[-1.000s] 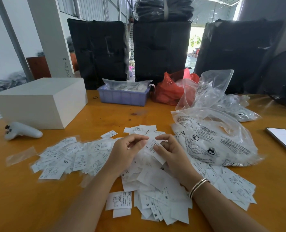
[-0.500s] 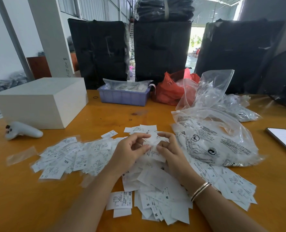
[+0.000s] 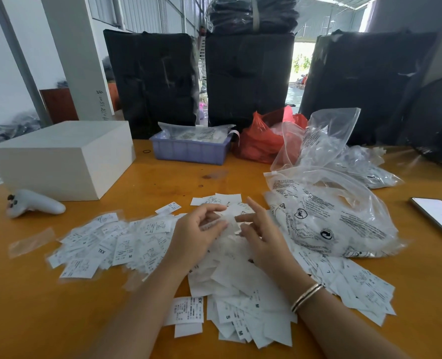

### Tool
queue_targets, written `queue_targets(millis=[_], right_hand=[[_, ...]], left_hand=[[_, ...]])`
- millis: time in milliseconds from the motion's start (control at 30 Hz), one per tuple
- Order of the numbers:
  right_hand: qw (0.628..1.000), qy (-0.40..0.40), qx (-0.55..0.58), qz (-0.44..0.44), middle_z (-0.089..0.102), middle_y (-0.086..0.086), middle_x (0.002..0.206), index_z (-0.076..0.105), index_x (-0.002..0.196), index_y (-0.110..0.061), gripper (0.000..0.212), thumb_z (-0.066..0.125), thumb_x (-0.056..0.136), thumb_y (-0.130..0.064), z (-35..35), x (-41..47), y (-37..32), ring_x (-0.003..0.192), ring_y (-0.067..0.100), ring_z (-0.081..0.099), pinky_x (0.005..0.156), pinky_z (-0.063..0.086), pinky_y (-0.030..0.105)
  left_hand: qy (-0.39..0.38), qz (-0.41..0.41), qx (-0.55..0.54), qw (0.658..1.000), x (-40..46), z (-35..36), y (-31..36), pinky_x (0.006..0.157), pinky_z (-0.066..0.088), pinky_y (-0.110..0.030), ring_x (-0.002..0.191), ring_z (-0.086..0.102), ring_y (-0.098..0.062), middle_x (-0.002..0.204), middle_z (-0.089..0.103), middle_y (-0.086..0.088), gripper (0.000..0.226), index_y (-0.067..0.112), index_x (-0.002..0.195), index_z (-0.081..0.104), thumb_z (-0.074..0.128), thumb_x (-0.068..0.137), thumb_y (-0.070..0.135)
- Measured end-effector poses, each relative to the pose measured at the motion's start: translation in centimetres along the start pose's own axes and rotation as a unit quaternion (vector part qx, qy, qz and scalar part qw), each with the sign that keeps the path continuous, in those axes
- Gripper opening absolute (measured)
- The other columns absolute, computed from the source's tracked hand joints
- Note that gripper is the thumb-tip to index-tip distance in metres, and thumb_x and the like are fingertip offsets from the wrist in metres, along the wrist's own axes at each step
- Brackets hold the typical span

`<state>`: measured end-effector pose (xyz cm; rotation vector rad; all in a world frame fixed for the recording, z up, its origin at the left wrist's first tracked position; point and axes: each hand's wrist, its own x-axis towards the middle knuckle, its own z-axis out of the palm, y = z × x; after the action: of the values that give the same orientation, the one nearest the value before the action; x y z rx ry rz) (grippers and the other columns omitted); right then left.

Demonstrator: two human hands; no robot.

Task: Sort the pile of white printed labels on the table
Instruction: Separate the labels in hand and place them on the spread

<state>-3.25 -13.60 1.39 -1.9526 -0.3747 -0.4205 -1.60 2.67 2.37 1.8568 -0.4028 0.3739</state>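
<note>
On the worktop (image 3: 46, 307), left of the fingers, one spread of labels (image 3: 116, 239) lies flat, some in clear sleeves, with size letters showing. Next comes the left hand (image 3: 196, 237), its fingers (image 3: 214, 225) loosely curled over a blurred slip at the top of the middle heap; whether they pinch it I cannot tell. Just right of it the right hand (image 3: 264, 237) hovers with fingers (image 3: 253, 207) spread and relaxed, gripping nothing that shows. Under both wrists and toward the body the main pile of labels (image 3: 243, 307) lies loose and overlapping, and it runs on right of the fingers beside a clear plastic bag (image 3: 331, 216). These slips look feather-light, thin and floppy, likely to slide and cling together, so each is best taken by a free edge or corner between thumb and forefinger, peeled off singly.
</note>
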Motion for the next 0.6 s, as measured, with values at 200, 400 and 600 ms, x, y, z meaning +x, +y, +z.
queue_targets(millis=[200, 400, 600], right_hand=[[0.972, -0.107, -0.192, -0.083, 0.06, 0.003, 0.111, 0.033, 0.146, -0.019, 0.059, 0.043, 0.089, -0.006, 1.0, -0.5, -0.2, 0.095, 0.012, 0.046, 0.085, 0.035, 0.028], [0.984, 0.093, -0.151, -0.006, 0.056, 0.001, 0.127, 0.046, 0.137, -0.019, 0.046, 0.048, 0.094, -0.005, -1.6, 1.4, -0.5, 0.118, 0.014, 0.05, 0.097, 0.043, 0.027], [0.945, 0.253, -0.195, 0.07, 0.064, 0.007, 0.113, 0.068, 0.111, -0.01, 0.034, 0.043, 0.091, 0.001, -8.6, 5.8, 1.6, 0.071, 0.011, 0.051, 0.063, 0.041, 0.013]], left_hand=[[0.003, -0.009, -0.004, 1.0, -0.1, 0.0, 0.1, 0.07, 0.048, -0.007, 0.083, 0.063, 0.004, 0.08, 0.068, 0.017, 0.026, 0.039, 0.098, 0.064, 0.072, 0.084, 0.019], [0.107, -0.052, 0.082, 0.99, 0.7, -0.5, -0.7, 0.058, 0.044, -0.003, 0.078, 0.059, 0.014, 0.082, 0.065, 0.02, 0.015, 0.034, 0.094, 0.064, 0.072, 0.083, 0.028], [0.177, -0.119, 0.252, 0.944, 0.9, -1.8, -1.8, 0.087, 0.05, -0.04, 0.092, 0.059, -0.012, 0.106, 0.065, 0.006, 0.023, 0.027, 0.107, 0.063, 0.069, 0.086, 0.032]])
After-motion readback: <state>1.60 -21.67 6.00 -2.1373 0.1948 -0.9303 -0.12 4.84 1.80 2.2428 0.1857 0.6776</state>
